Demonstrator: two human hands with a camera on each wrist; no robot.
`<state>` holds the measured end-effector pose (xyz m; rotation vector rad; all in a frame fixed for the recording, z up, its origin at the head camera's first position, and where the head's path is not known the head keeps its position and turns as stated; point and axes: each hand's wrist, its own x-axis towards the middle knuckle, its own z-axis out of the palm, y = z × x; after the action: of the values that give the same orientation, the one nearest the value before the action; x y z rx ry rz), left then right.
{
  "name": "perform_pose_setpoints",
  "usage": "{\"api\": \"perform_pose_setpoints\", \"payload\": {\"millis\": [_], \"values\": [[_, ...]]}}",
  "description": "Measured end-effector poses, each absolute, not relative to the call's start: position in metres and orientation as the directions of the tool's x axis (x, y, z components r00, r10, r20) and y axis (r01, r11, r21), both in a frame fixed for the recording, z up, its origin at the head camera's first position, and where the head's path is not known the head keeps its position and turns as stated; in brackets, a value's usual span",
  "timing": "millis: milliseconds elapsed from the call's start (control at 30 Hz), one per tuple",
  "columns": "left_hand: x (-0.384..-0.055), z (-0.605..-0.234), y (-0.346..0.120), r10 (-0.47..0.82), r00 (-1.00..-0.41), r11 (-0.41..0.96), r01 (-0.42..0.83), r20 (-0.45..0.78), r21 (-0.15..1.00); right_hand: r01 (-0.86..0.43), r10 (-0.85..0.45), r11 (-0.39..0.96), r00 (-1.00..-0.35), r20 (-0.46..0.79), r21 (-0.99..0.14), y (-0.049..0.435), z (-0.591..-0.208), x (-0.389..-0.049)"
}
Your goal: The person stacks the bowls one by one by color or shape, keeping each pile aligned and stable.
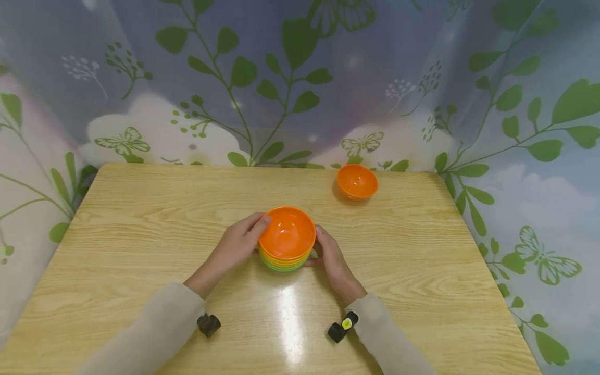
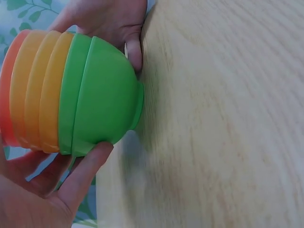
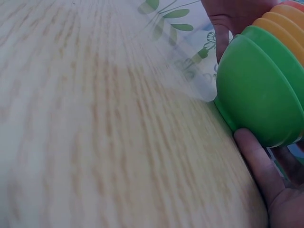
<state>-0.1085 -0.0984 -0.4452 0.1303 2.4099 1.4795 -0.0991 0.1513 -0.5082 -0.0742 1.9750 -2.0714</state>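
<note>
A nested stack of bowls stands mid-table, with an orange bowl on top, yellow ones beneath and green bowls at the bottom. My left hand grips the stack from the left, its thumb over the orange rim and its fingers along the side. On the other side, my right hand holds it with the thumb near the rim and fingers low around the green bowls. In the right wrist view, one fingertip lies at the foot of the lowest green bowl, close to the tabletop.
A single orange bowl sits upright near the table's back edge, right of the stack. The wooden table backs onto a curtain with a leaf and butterfly print. Small black devices are strapped at both wrists.
</note>
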Motion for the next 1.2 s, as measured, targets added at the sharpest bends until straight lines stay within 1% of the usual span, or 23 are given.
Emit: {"api": "perform_pose_setpoints", "payload": {"millis": [133,400,800,1200], "values": [[-0.107,-0.448,-0.097,0.227,-0.943,0.417,-0.131,-0.243,0.899,0.165,-0.227,-0.041,-0.962,-0.152,-0.985,0.152,-0.508,-0.1],[-0.106,-0.453,-0.097,0.215,-0.939,0.378,-0.174,-0.269,0.909,0.182,-0.241,-0.055,-0.957,-0.164,-0.982,0.152,-0.506,-0.1],[-0.105,-0.452,-0.099,0.214,-0.937,0.366,-0.184,-0.275,0.912,0.237,-0.22,-0.102,-0.953,-0.21,-0.966,0.163,-0.499,-0.102],[-0.106,-0.451,-0.098,0.213,-0.933,0.338,-0.207,-0.289,0.918,0.25,-0.249,-0.091,-0.943,-0.221,-0.964,0.191,-0.494,-0.116]]}}
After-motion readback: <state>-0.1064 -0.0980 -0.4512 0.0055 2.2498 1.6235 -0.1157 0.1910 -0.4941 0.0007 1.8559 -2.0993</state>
